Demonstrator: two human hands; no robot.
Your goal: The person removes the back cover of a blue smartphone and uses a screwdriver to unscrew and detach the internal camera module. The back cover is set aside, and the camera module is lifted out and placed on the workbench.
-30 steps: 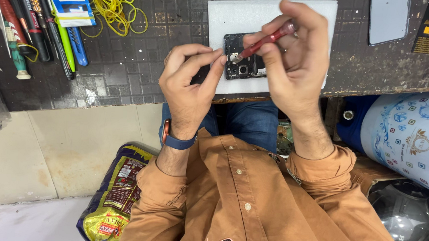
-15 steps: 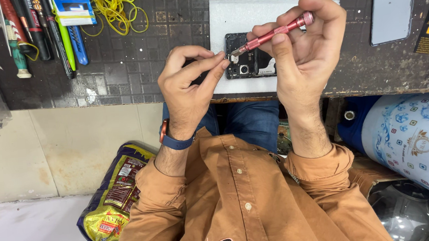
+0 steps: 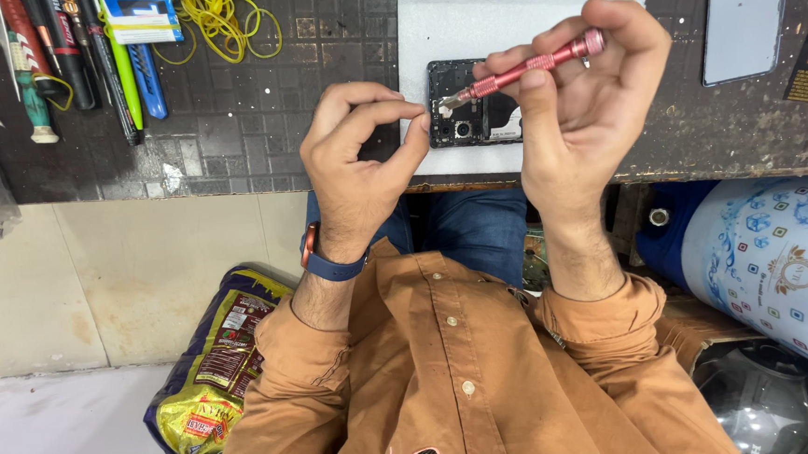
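Observation:
A dark phone with its back cover off (image 3: 472,120) lies on a white foam pad (image 3: 466,22) on the tiled worktop. My right hand (image 3: 594,122) grips a slim red precision screwdriver (image 3: 527,66), tilted, its tip hanging just above the phone's top corner. My left hand (image 3: 353,160), a blue band on its wrist, is at the pad's left edge. Its thumb and forefinger are pinched together close to the screwdriver tip. Anything between those fingers is too small to see.
Pens and hand tools (image 3: 66,51), a blue card packet (image 3: 140,14) and a coil of yellow wire (image 3: 223,18) lie at the back left. A pale blue panel (image 3: 746,14) lies on the right. Below the bench are a snack bag (image 3: 216,360), a patterned water jug (image 3: 780,260) and a dark helmet (image 3: 770,401).
My right hand has swung the screwdriver's handle up and to the right, and the tip has lifted off the phone. My left hand's pinched fingers stay near the tip.

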